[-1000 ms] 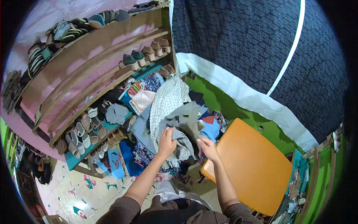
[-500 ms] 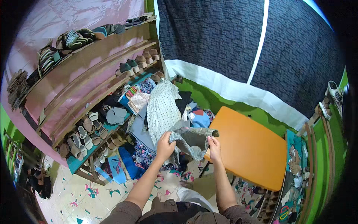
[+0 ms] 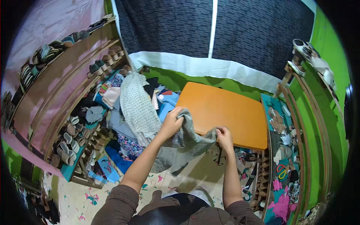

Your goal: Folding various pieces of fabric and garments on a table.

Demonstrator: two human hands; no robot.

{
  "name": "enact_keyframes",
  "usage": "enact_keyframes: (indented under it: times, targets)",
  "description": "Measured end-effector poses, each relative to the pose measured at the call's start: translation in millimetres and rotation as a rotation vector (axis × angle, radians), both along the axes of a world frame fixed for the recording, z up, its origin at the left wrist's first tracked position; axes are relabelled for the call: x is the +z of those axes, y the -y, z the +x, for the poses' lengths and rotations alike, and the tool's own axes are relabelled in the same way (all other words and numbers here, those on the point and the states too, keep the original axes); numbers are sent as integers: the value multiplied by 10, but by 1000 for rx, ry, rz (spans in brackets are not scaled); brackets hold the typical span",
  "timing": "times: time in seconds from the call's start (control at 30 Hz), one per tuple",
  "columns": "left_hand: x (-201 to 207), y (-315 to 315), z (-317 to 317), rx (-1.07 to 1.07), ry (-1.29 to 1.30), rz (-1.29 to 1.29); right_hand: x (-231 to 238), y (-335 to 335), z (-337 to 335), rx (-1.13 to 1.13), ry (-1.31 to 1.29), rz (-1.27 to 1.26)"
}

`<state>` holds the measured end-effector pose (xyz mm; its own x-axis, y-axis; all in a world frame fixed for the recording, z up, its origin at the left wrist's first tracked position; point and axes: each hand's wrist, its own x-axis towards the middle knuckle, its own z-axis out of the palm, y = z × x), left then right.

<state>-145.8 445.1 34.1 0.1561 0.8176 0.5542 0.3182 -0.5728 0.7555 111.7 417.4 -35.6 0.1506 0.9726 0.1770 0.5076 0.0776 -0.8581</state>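
Note:
A grey, finely patterned piece of fabric (image 3: pixel 187 137) hangs between my two hands, its middle sagging and its lower part drooping over the floor. My left hand (image 3: pixel 173 122) is closed on its upper left part. At the right end, my right hand (image 3: pixel 224 138) pinches a corner between thumb and fingers. Just beyond lies an orange tabletop (image 3: pixel 225 112). To the left of the fabric is a heap of cloth, with a white dotted cloth (image 3: pixel 137 107) on top.
On the left, a wooden rack (image 3: pixel 80 163) carries rows of shoes. A teal-topped bench (image 3: pixel 268 187) on the right holds scraps, pink pieces (image 3: pixel 281 204) and scissors (image 3: pixel 281 171) with coloured handles. Cut scraps (image 3: pixel 92 198) litter the tiled floor. A dark curtain (image 3: pixel 165 30) hangs at the back.
My view has swung to the right, bringing more of the right bench in. The fabric, bunched up before, now hangs longer, with my left hand higher than my right.

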Motion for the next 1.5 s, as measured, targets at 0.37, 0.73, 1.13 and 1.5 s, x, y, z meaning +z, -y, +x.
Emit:
enact_keyframes:
  times: [0.37, 0.73, 1.13, 1.5]
  targets:
    - [583, 21, 1554, -412, -316, 72, 872, 134, 1055, 503, -67, -168]
    - [225, -210, 2363, -317, -349, -29, 814, 23, 1951, 445, -256, -66]
    - [416, -458, 2552, -35, -384, -35, 543, -186, 3167, 327, 712, -327]
    - [259, -849, 2020, -45, -174, -172, 973, -491, 3486, 130, -113, -129]
